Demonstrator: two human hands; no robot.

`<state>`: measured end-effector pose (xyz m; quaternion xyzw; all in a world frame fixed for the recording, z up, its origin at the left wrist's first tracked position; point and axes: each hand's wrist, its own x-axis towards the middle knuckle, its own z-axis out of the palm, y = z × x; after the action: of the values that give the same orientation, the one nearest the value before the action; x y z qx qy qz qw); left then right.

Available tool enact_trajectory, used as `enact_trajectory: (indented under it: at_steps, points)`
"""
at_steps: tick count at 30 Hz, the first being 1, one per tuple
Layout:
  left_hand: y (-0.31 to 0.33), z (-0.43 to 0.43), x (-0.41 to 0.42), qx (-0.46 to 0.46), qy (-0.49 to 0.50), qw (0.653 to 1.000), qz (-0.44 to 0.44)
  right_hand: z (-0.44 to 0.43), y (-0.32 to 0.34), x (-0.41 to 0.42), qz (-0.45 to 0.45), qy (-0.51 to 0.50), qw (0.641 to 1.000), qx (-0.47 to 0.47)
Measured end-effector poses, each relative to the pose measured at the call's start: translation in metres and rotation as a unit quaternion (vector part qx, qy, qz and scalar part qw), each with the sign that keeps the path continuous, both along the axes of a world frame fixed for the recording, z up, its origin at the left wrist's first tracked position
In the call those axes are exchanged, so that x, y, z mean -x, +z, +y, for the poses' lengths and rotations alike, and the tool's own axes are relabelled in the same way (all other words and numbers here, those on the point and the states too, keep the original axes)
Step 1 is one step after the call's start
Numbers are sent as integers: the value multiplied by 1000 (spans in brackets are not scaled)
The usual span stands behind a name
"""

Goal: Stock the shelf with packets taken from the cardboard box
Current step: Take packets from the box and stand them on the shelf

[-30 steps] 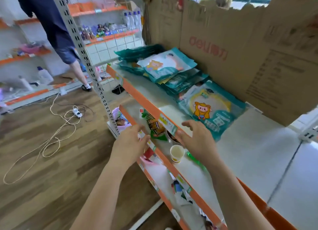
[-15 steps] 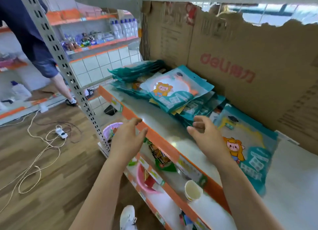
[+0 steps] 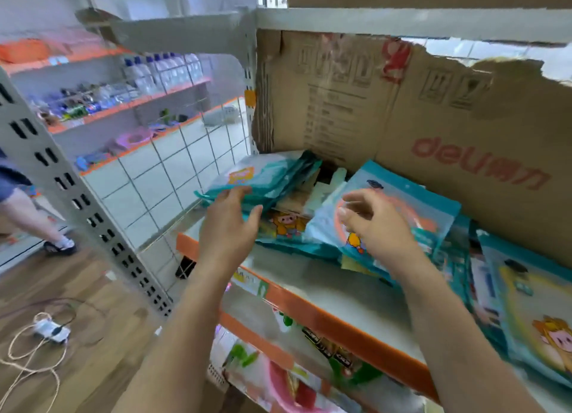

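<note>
Several teal packets with a cartoon animal lie in loose piles on the white shelf [image 3: 334,292] with its orange front edge. My left hand [image 3: 227,227] reaches over the shelf edge, fingers spread, its tips at the front of the left pile of packets [image 3: 263,177]. My right hand [image 3: 374,224] hovers with loosely curled fingers over the tilted top packet [image 3: 411,205] of the middle pile and holds nothing. Another packet [image 3: 532,313] lies flat at the right. The task's cardboard box is not visible.
A torn flat cardboard sheet [image 3: 433,128] printed "deli" lines the back of the shelf. A perforated grey upright [image 3: 77,202] stands at the left. Lower shelves [image 3: 294,366] hold snacks. A power strip and cable [image 3: 49,332] lie on the wood floor. A person's leg [image 3: 34,217] is at far left.
Both hands have risen from the shelf's front edge and moved forward to the packet piles. The view has swung up and closer to the shelf.
</note>
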<state>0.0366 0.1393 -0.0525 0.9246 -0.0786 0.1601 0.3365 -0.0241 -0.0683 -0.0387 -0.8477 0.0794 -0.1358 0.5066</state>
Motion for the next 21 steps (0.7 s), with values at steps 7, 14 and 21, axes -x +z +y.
enact_trajectory:
  at_steps: [7,14,21]
  points:
    - [-5,11,-61,-25,-75,997,12,52,1,-65,78,22,996,-29]
    - [-12,7,-81,-115,-139,983,33,69,-12,-102,144,-32,988,-53]
    - [-16,11,-92,-102,-129,986,36,74,-22,-133,169,-58,979,-102]
